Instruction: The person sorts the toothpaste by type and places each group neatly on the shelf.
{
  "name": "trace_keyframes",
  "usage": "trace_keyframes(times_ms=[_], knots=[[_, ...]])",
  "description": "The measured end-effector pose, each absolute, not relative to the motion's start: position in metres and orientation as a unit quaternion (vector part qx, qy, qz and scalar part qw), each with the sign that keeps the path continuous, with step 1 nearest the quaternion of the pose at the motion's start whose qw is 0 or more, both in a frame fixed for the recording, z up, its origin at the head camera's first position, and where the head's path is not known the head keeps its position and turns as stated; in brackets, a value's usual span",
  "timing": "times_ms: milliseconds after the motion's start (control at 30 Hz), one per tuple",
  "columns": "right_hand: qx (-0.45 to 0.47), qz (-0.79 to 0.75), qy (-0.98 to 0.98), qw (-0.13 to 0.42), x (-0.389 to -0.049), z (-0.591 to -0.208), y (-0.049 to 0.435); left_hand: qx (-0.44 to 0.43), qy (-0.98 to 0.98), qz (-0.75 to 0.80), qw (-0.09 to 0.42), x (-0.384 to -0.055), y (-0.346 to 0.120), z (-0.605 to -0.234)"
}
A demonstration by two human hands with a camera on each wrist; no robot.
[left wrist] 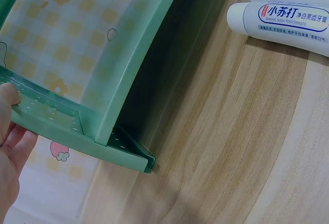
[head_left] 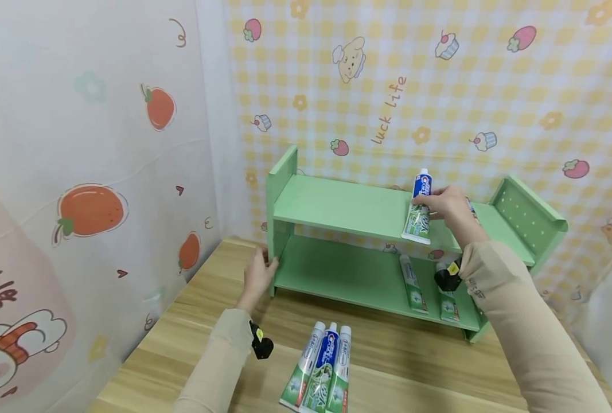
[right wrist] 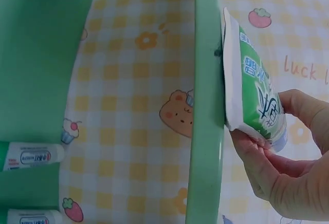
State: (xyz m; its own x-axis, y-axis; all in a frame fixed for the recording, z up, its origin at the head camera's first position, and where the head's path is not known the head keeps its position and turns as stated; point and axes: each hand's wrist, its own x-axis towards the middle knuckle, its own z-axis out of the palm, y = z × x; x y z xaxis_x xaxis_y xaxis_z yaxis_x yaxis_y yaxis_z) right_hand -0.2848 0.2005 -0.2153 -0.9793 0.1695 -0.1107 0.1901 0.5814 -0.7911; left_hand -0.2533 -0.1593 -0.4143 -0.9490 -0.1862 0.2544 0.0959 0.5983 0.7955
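My right hand [head_left: 447, 205] pinches a blue, white and green toothpaste tube [head_left: 418, 221] over the upper board of a green two-tier shelf [head_left: 336, 201]. In the right wrist view the tube's flat crimped end [right wrist: 233, 70] is right at the board's front edge. My left hand [head_left: 258, 274] grips the lower part of the shelf's left side panel; in the left wrist view its thumb and fingers [left wrist: 23, 147] sit on either side of the panel's edge. On the lower board lie two white and green tubes, one [head_left: 413, 284] left of the other [head_left: 448, 307].
Three toothpaste tubes [head_left: 320, 370] lie side by side on the wooden table [head_left: 388, 381] before the shelf. Another colourful item [head_left: 472, 209] shows partly behind my right hand on the upper board. Patterned cloth [head_left: 306, 86] hangs behind the shelf and at the left.
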Motion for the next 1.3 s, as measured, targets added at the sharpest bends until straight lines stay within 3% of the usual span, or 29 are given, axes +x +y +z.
trace_keyframes(times_ms=[300, 600, 1033, 1300], knots=[[0.108, -0.414, 0.904, -0.006, -0.296, -0.224, 0.206, 0.023, -0.883, -0.441, 0.161, -0.253, -0.155, -0.416], [0.054, -0.29, 0.953, -0.064, -0.295, -0.223, 0.204, 0.03, -0.882, -0.441, 0.16, -0.252, -0.155, -0.414], [0.041, -0.283, 0.958, -0.026, -0.282, -0.216, 0.205, 0.036, -0.883, -0.439, 0.161, -0.256, -0.157, -0.414], [-0.007, -0.278, 0.96, -0.039, -0.261, -0.211, 0.205, 0.038, -0.883, -0.441, 0.155, -0.255, -0.157, -0.414]])
